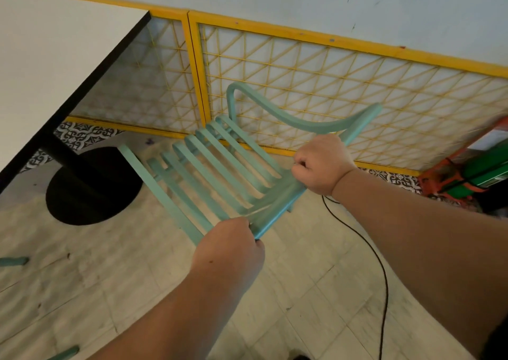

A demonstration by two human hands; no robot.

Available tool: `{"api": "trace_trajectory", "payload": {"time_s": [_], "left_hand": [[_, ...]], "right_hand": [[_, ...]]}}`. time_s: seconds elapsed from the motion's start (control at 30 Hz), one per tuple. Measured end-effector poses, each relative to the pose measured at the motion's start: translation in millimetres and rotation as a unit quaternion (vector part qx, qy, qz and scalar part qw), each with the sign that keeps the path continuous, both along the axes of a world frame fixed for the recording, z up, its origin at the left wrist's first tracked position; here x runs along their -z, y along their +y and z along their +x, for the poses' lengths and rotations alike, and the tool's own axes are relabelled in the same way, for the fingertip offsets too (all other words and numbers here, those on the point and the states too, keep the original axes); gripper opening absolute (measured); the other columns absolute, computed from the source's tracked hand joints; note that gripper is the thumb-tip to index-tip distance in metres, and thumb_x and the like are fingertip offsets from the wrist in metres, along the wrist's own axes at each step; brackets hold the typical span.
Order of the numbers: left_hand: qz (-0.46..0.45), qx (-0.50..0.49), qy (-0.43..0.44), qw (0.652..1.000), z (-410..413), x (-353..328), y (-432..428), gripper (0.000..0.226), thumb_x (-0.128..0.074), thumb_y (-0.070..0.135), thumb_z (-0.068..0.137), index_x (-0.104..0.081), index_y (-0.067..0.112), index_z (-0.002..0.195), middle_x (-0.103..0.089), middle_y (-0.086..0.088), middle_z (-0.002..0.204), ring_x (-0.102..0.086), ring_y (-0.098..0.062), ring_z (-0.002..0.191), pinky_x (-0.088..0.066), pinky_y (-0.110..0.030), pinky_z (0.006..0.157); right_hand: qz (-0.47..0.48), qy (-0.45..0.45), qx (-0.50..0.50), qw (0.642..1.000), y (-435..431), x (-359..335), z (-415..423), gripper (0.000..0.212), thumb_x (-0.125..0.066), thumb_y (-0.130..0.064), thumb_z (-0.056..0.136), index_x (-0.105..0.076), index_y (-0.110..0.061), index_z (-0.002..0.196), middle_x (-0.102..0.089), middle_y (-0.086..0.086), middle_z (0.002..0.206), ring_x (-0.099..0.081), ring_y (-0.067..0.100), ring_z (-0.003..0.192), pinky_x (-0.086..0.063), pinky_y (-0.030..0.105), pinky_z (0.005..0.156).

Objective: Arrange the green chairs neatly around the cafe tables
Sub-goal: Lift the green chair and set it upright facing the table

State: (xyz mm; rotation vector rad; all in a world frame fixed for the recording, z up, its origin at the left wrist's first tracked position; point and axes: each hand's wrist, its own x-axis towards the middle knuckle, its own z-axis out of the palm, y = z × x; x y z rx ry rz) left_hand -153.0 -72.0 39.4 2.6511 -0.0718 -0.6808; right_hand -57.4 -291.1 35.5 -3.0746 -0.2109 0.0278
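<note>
A green slatted chair [209,167] with a curved armrest is in the middle of the view, tilted, between the white cafe table [49,65] on the left and the yellow lattice wall panel. My left hand [231,247] grips the near corner of the chair's frame. My right hand [321,164] grips the frame farther along, below the armrest. The chair's legs are hidden under the seat.
The table's black round base [90,189] stands on the floor just left of the chair. A yellow lattice panel [316,93] runs behind it. A black cable [382,271] trails over the tiles at right. Parts of another green chair [13,261] show at the left edge. Orange-green equipment [467,172] sits far right.
</note>
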Motion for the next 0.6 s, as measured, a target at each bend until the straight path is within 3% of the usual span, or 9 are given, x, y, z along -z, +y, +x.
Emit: {"api": "trace_trajectory", "payload": {"time_s": [0.07,0.13,0.2,0.27,0.3,0.37,0.47,0.53,0.6], "left_hand": [[-0.002,-0.002,0.003,1.0,-1,-1,1,0.011,-0.048,0.029,0.094,-0.056,0.023,0.089,-0.059,0.002,0.082,-0.062,-0.017,0.069,-0.047,-0.029,0.055],[0.003,-0.002,-0.007,1.0,-1,-1,0,0.011,-0.048,0.027,0.092,-0.056,0.024,0.086,-0.059,0.002,0.08,-0.061,-0.017,0.068,-0.047,-0.03,0.056],[0.002,0.002,-0.022,1.0,-2,-1,0,0.011,-0.048,0.025,0.091,-0.054,0.024,0.082,-0.058,0.003,0.078,-0.058,-0.016,0.066,-0.044,-0.031,0.057],[-0.01,0.001,-0.027,1.0,-1,-1,1,0.011,-0.048,0.023,0.09,-0.053,0.024,0.081,-0.058,0.002,0.078,-0.057,-0.016,0.066,-0.043,-0.031,0.057],[-0.016,0.001,-0.023,1.0,-1,-1,2,0.01,-0.048,0.023,0.089,-0.055,0.024,0.082,-0.059,0.002,0.078,-0.058,-0.016,0.067,-0.045,-0.031,0.056],[-0.024,-0.001,-0.01,1.0,-1,-1,4,0.008,-0.049,0.023,0.087,-0.057,0.023,0.084,-0.06,0.001,0.078,-0.059,-0.016,0.067,-0.047,-0.03,0.056],[-0.087,-0.002,0.019,0.996,1,-1,13,0.013,-0.058,0.031,0.08,-0.058,0.019,0.084,-0.061,-0.002,0.077,-0.059,-0.019,0.065,-0.045,-0.032,0.055],[-0.179,0.053,0.064,0.98,7,6,26,0.038,-0.062,0.05,0.072,-0.062,0.017,0.092,-0.062,-0.008,0.087,-0.061,-0.027,0.076,-0.051,-0.041,0.066],[-0.296,0.089,0.136,0.941,16,15,46,0.066,-0.061,0.065,0.067,-0.068,0.016,0.109,-0.065,-0.012,0.106,-0.063,-0.028,0.098,-0.051,-0.048,0.089]], "right_hand": [[0.119,-0.02,0.152,0.981,19,0,-15,0.026,-0.05,-0.045,0.078,-0.067,-0.025,0.078,-0.059,-0.006,0.093,-0.046,0.022,0.104,-0.035,0.04,0.094],[0.266,-0.013,0.294,0.918,51,-4,-35,0.034,-0.059,-0.04,0.082,-0.064,-0.029,0.114,-0.045,0.0,0.134,-0.027,0.024,0.136,-0.022,0.045,0.116],[0.377,0.019,0.377,0.846,85,-10,-50,0.062,-0.057,-0.03,0.086,-0.04,-0.023,0.145,-0.011,0.006,0.163,-0.005,0.027,0.15,-0.016,0.049,0.122],[0.447,0.032,0.429,0.784,105,-11,-54,0.08,-0.051,-0.02,0.09,-0.01,-0.016,0.159,0.012,0.007,0.166,0.0,0.029,0.153,-0.02,0.047,0.122],[0.454,0.03,0.442,0.773,109,-9,-53,0.083,-0.047,-0.015,0.091,-0.002,-0.016,0.16,0.017,0.008,0.166,-0.004,0.029,0.153,-0.024,0.043,0.121],[0.417,0.014,0.446,0.792,113,-6,-52,0.081,-0.043,-0.01,0.092,-0.002,-0.017,0.161,0.018,0.01,0.167,-0.017,0.03,0.152,-0.034,0.038,0.111],[0.368,0.003,0.443,0.818,116,-3,-52,0.073,-0.043,-0.008,0.09,-0.019,-0.02,0.158,0.015,0.015,0.166,-0.032,0.034,0.144,-0.043,0.041,0.106],[0.357,0.007,0.442,0.823,116,-2,-51,0.067,-0.043,-0.009,0.09,-0.028,-0.021,0.154,0.013,0.016,0.166,-0.034,0.035,0.142,-0.042,0.042,0.105],[0.352,0.008,0.444,0.824,115,-3,-51,0.062,-0.043,-0.009,0.091,-0.034,-0.021,0.151,0.012,0.018,0.166,-0.034,0.037,0.141,-0.04,0.041,0.105]]}}
